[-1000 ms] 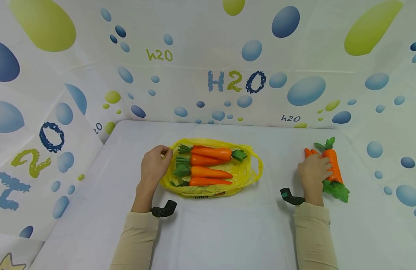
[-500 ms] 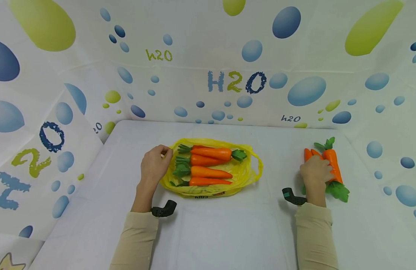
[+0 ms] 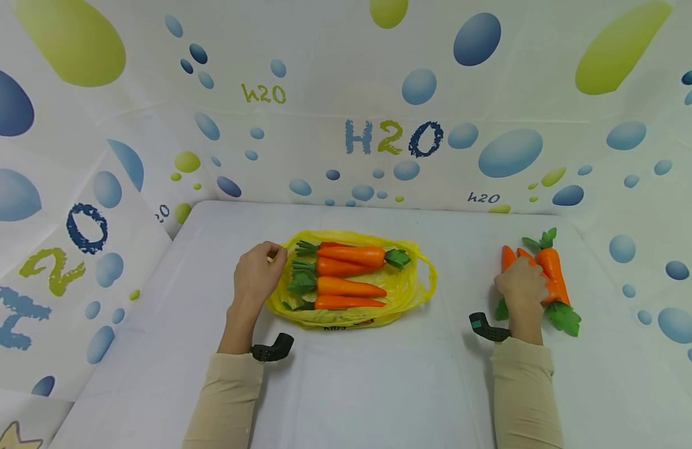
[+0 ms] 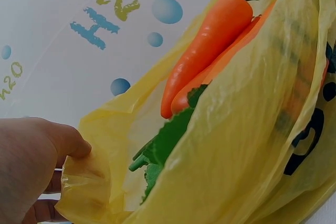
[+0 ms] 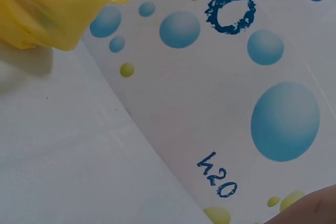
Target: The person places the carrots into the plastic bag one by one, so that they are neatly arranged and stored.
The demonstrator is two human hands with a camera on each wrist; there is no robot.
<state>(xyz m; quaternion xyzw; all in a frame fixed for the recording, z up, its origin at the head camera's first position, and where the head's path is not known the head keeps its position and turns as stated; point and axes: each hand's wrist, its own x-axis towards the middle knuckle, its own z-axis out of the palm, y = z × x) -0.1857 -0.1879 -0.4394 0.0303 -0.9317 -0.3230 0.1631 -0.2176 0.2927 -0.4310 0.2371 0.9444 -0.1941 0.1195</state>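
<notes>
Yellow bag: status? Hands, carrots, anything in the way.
Left hand pinching the yellow bag at its edge. Right hand on the loose carrots, grip hidden. Bagged carrots lying inside. No obstacle seen between loose carrots and bag.

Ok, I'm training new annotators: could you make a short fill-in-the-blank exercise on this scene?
The left hand pinches the rim of a bag coloured ____.
Inside the bag lie orange ____ with green leaves.
The hand at the pile outside the bag is the ____ one.
The backdrop's large lettering reads ____.

Missing words: yellow, carrots, right, H2O
</notes>
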